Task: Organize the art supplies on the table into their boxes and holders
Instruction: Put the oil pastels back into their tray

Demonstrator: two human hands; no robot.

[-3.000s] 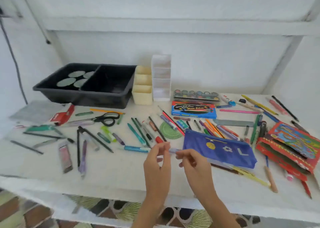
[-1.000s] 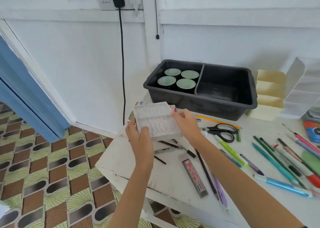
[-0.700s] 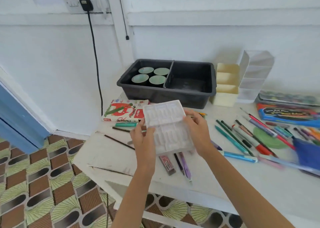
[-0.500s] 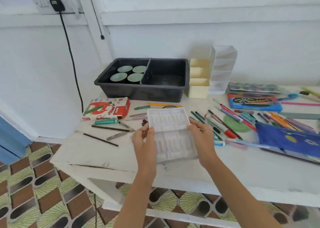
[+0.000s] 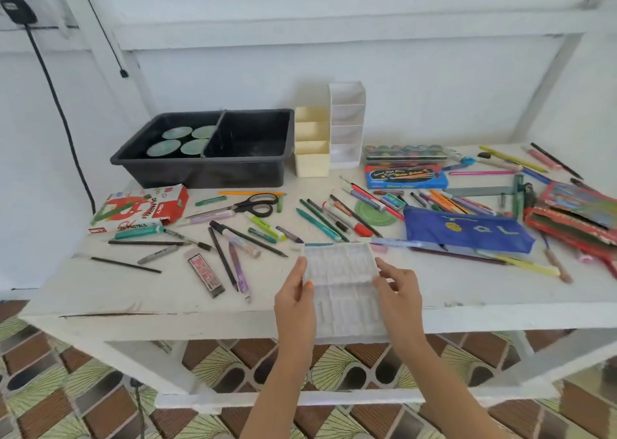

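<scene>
1. Holding a clear plastic tray point(image 5: 340, 285) at lower centre, the left hand point(image 5: 295, 300) and right hand point(image 5: 399, 296) pinch its two side edges; it hangs over the front edge of the white table point(image 5: 133, 291).
2. Loose pens and pencils crowd the tabletop just beyond the tray's far edge.
3. Scissors point(image 5: 250, 204) lie left of centre, a blue pouch point(image 5: 464, 231) right of centre.
4. An oil pastels box point(image 5: 143, 208) sits at middle left.
5. Along the back stand a black bin point(image 5: 213, 168) with four green discs in its left compartment, then a cream holder point(image 5: 310, 144) and a white holder point(image 5: 345, 124), side by side.
</scene>
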